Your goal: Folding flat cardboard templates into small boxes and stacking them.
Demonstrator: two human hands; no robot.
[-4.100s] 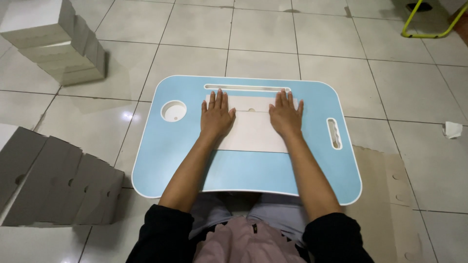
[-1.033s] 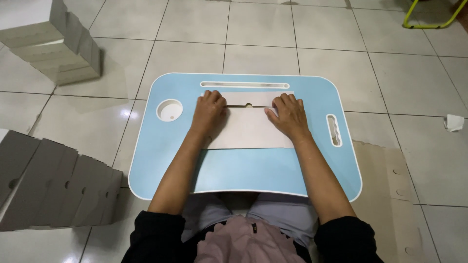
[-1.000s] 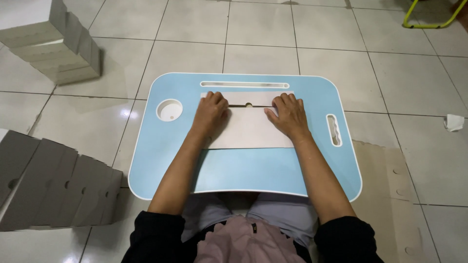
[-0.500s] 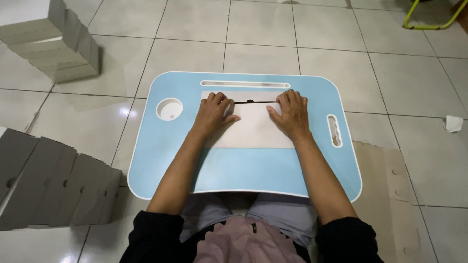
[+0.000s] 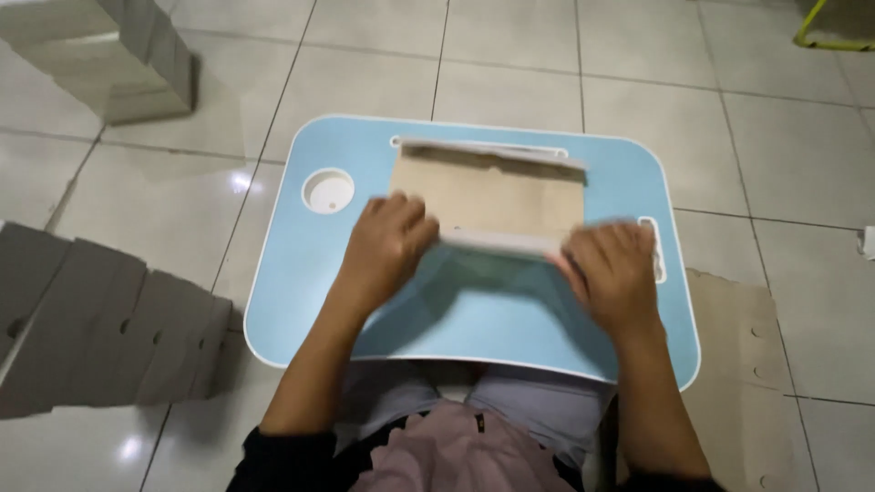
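A flat cardboard sheet (image 5: pixel 488 196), brown on the face turned up, sits over the middle of the blue lap tray (image 5: pixel 474 314), its near edge lifted off the tray while its far edge lies by the long slot (image 5: pixel 478 146) at the tray's back. The left hand (image 5: pixel 387 246) grips the sheet's near left corner, fingers curled over the edge; the right hand (image 5: pixel 612 273) grips the near right corner the same way, though blur hides the fingertips. Under the raised edge the tray's surface shows a dark shadow. A round cup hole (image 5: pixel 328 190) sits in the tray's left part, just left of the left hand, and a short slot (image 5: pixel 654 248) runs along its right side, partly behind the right hand. The tray rests over the person's lap on a pale tiled floor (image 5: pixel 510 55). Grey folded cartons (image 5: pixel 91 323) lie on the floor to the left, a stack of pale boxes (image 5: pixel 109 50) stands at the upper left, and flat cardboard (image 5: pixel 747 337) lies on the right.
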